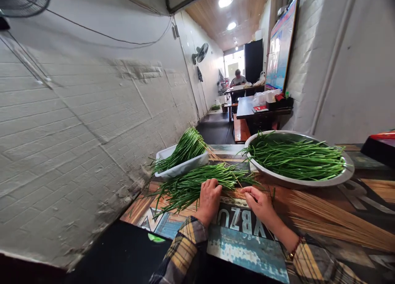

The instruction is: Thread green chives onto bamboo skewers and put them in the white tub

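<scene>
A pile of long garlic chives (188,184) lies on the patterned table before me. My left hand (210,197) rests on the near side of this pile, its fingers curled over the stems; the fingertips are partly hidden. To its right, my right hand (257,201) pinches a thin bamboo skewer that slants up toward the chives' ends. Behind the pile, a white plastic tray (182,168) holds more chives (188,148) with skewers (212,153) sticking out on the right. Many loose bamboo skewers (336,220) are fanned out on the table at the right.
A large metal basin (347,173) full of chives stands at the table's back right. A white brick wall (77,144) runs along the left. Farther off are a dark table (247,107), an orange bench (241,129) and a seated person (237,78). A black-and-red object (381,148) sits at the right edge.
</scene>
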Motion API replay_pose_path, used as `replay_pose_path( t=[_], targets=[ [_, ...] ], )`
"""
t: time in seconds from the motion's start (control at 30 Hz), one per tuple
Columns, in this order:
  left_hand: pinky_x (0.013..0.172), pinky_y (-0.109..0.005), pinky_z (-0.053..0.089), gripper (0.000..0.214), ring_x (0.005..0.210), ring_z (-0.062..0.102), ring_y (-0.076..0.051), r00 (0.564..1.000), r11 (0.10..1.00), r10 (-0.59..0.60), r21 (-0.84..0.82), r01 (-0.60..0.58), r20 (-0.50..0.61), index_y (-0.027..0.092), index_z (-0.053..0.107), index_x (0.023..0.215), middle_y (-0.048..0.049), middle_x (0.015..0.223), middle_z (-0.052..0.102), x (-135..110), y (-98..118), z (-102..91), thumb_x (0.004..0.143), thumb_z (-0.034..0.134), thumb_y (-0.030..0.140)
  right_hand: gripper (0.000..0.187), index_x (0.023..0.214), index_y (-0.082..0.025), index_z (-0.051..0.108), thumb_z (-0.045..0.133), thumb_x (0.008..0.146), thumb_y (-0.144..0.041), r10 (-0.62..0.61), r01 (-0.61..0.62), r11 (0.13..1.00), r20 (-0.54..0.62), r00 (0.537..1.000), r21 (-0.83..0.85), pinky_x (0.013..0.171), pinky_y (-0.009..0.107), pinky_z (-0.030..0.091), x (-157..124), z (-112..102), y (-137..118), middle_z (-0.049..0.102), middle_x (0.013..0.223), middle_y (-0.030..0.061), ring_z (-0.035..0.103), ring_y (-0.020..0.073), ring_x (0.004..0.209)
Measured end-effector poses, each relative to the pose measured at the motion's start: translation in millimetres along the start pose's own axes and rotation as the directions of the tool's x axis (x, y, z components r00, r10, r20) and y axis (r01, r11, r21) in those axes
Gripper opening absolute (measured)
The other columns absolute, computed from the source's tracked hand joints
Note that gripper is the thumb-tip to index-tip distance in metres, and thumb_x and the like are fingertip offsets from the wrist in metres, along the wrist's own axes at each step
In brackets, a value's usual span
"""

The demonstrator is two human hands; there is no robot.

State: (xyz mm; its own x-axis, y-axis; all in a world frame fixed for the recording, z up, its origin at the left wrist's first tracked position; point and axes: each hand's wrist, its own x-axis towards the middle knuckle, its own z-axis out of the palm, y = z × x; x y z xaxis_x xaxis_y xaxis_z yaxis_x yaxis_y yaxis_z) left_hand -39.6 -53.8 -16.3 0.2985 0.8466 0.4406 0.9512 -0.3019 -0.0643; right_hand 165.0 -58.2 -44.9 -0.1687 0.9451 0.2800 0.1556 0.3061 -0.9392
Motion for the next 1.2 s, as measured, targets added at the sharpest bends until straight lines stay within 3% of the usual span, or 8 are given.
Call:
replay_pose_path(
  t=[0.1,0.27,0.43,0.63,0.83,0.97,1.1,1.2],
  targets=[
    [0.079,-0.039,0.039,0.010,0.091,0.050,-0.023,0.999,0.999,0.047,-0.021,-0.047,0.005,0.020,0.066,0.081,-0.0076,0.093,0.060,11.2,-4.5,-1.9,0.087,0.059,0.022,0.034,0.098,-0.013,0.063,0.046,0.087,-0.040,0.029,-0.029,0.999,-0.001,1.000,0.030,0.046,0.025,0.028,-1.2,-0.9,-1.5,0.043,0.056,-0.0039,0.039,0.0123,0.049],
    [0.081,-0.039,0.041,0.014,0.091,0.052,-0.022,0.990,0.986,0.124,-0.120,-0.117,0.060,0.020,0.069,0.083,-0.0080,0.097,0.062,23.7,-14.6,-1.0,0.086,0.055,0.016,0.040,0.115,-0.011,0.058,0.044,0.086,-0.036,0.095,-0.089,0.993,-0.091,0.991,0.073,0.047,0.025,0.028,1.3,-3.1,-6.2,0.041,0.053,-0.0067,0.036,0.0111,0.046],
    [0.088,-0.038,0.043,0.031,0.101,0.055,-0.021,0.987,0.943,0.139,-0.316,-0.108,0.078,0.022,0.072,0.095,-0.0075,0.110,0.063,18.8,-29.9,9.7,0.081,0.051,0.004,0.047,0.125,-0.012,0.050,0.042,0.085,-0.035,0.189,-0.176,0.971,-0.071,0.979,0.164,0.042,0.023,0.024,2.3,2.5,-13.1,0.042,0.052,-0.0082,0.033,0.0095,0.041],
    [0.087,-0.039,0.044,0.018,0.099,0.057,-0.022,0.990,0.910,0.142,-0.394,-0.131,-0.002,0.021,0.071,0.087,-0.0064,0.108,0.066,13.8,-33.4,13.3,0.086,0.055,0.014,0.032,0.108,-0.016,0.056,0.046,0.087,-0.038,0.191,-0.179,0.959,-0.036,0.981,0.219,0.042,0.022,0.027,11.1,25.7,-5.8,0.038,0.050,-0.0089,0.035,0.0097,0.042],
    [0.093,-0.040,0.042,0.014,0.108,0.054,-0.023,0.985,0.839,-0.037,-0.540,-0.061,-0.169,0.019,0.067,0.082,-0.0067,0.112,0.065,33.5,-24.9,-4.3,0.082,0.056,0.011,0.018,0.093,-0.018,0.056,0.051,0.083,-0.031,0.183,-0.165,0.960,-0.061,0.981,0.224,0.044,0.021,0.029,22.0,31.4,-11.3,0.049,0.062,-0.0047,0.038,0.0082,0.047],
    [0.079,-0.031,0.046,0.014,0.086,0.058,-0.017,0.989,0.653,-0.073,-0.756,-0.049,-0.126,0.016,0.062,0.079,-0.0049,0.089,0.064,55.9,-10.0,-3.8,0.077,0.051,0.007,0.025,0.103,-0.018,0.055,0.047,0.080,-0.025,0.185,-0.126,0.938,-0.159,0.970,0.321,0.042,0.020,0.025,27.6,24.4,-30.6,0.043,0.062,-0.0063,0.034,0.0083,0.048],
    [0.062,-0.023,0.042,0.010,0.063,0.052,-0.011,0.981,0.347,-0.154,-0.923,0.167,0.120,0.014,0.061,0.079,0.0003,0.070,0.058,59.3,2.0,13.3,0.076,0.052,0.014,0.040,0.121,-0.016,0.051,0.042,0.082,-0.024,0.140,-0.100,0.944,-0.109,0.984,0.314,0.041,0.021,0.024,25.0,24.4,-39.8,0.041,0.056,-0.0074,0.033,0.0097,0.046],
    [0.057,-0.020,0.039,0.013,0.057,0.048,-0.009,0.949,0.145,-0.101,-0.939,0.312,0.300,0.013,0.063,0.084,0.0015,0.067,0.057,54.0,3.3,16.7,0.077,0.054,0.020,0.042,0.127,-0.015,0.051,0.040,0.088,-0.025,0.102,-0.084,0.964,-0.061,0.993,0.252,0.044,0.022,0.028,17.7,25.8,-33.9,0.037,0.052,-0.0085,0.034,0.0099,0.046]
  ],
)
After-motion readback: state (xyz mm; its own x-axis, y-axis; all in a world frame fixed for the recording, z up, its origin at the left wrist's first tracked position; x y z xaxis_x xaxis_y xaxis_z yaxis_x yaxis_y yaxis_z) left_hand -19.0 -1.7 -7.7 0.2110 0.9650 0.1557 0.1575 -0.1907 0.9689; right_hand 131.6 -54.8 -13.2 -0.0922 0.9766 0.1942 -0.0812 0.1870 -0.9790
